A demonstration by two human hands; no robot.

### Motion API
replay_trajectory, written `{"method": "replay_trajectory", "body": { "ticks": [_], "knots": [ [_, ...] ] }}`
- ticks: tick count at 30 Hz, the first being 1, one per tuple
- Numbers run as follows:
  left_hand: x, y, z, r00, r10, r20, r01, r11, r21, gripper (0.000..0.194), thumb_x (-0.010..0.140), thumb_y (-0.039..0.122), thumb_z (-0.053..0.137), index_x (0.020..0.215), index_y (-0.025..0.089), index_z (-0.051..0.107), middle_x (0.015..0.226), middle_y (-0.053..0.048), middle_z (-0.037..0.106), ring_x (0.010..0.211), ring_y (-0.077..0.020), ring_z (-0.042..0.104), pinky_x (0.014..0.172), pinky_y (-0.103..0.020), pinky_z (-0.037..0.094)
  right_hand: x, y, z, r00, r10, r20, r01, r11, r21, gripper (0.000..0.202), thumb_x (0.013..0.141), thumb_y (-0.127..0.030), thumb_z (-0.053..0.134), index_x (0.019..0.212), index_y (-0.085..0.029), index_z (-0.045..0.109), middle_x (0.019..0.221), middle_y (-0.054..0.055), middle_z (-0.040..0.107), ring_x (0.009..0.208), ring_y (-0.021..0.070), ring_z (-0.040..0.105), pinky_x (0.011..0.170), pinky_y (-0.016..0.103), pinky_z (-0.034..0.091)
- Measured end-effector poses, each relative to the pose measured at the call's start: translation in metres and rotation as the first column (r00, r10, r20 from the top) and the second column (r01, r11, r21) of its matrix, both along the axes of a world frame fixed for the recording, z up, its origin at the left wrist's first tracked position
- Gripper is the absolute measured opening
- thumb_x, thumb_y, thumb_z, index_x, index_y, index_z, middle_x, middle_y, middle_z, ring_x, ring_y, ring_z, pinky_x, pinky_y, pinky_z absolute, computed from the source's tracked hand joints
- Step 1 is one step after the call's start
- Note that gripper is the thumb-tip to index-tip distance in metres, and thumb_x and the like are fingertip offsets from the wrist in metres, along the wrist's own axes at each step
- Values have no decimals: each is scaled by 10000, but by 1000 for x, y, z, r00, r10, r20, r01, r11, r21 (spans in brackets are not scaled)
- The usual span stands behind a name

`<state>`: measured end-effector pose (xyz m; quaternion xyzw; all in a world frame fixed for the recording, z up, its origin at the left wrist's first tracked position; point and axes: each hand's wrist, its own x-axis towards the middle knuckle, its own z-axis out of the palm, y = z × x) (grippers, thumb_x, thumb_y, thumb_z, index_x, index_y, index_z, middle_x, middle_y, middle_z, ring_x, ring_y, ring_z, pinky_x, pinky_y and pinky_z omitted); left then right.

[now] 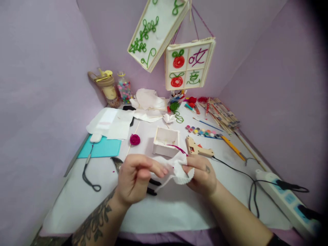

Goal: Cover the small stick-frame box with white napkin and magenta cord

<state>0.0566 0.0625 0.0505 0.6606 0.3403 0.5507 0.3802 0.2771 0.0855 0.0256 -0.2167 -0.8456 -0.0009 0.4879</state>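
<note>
My right hand pinches a crumpled white tissue between thumb and fingers. My left hand reaches across to it from the other side. Its fingers are stretched out with the tips against the tissue, and the thumb stands apart. Just beyond the hands is a small open white box with a thin wooden frame. A magenta cord runs from the box towards my right hand. Under my hands, black-handled scissors are partly hidden.
A glue gun lies right of the box, its cable leading to a power strip. A magenta yarn coil, paint pots and a utility knife lie around. Decorated lanterns hang above the back; a turquoise sheet lies left.
</note>
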Motion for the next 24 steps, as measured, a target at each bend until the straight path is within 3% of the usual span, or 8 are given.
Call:
{"method": "replay_trajectory", "body": {
  "ticks": [2,4,6,12,17,24],
  "knots": [
    [0,2,7,991,64,-119,-39,979,200,85,923,254,572,970,240,642,755,-11,724,704,-137,705,675,-256,586,1,2,0,1000,-5,22,4,999,49,300,797,-115,599,1045,-281,572,878,56,734,628,202,669,551,321,515],
    [-1,5,16,957,117,-265,-8,925,379,165,845,113,650,974,216,660,836,-28,722,739,-114,687,681,-205,566,0,3,-1,999,-9,36,6,997,82,262,814,-124,583,1023,-283,575,880,49,735,609,187,652,551,315,507],
    [-1,8,22,931,144,-335,18,899,437,212,815,85,677,993,202,668,861,-35,712,756,-107,676,696,-188,561,-1,3,-1,999,-15,40,11,996,91,233,828,-125,570,1004,-278,574,872,48,736,608,180,643,558,312,503],
    [-3,10,21,899,119,-423,81,901,426,228,828,91,658,1024,206,675,870,-29,720,771,-121,682,720,-199,565,-3,4,3,998,-38,58,34,997,65,146,866,-134,537,943,-253,571,813,42,730,600,163,625,555,290,487],
    [-2,17,17,887,78,-454,116,916,384,216,833,99,647,1030,185,665,904,-50,715,814,-133,673,749,-213,549,-3,4,3,999,13,38,-14,1000,25,174,876,-137,526,984,-255,594,828,45,732,633,173,640,569,295,493],
    [1,20,14,857,89,-507,132,914,384,99,908,148,551,916,184,643,807,-41,694,747,-140,634,687,-237,524,-1,-1,-7,992,-18,121,55,948,-313,211,950,-288,470,879,-249,665,717,52,677,653,187,622,607,297,514]
  ]
}}
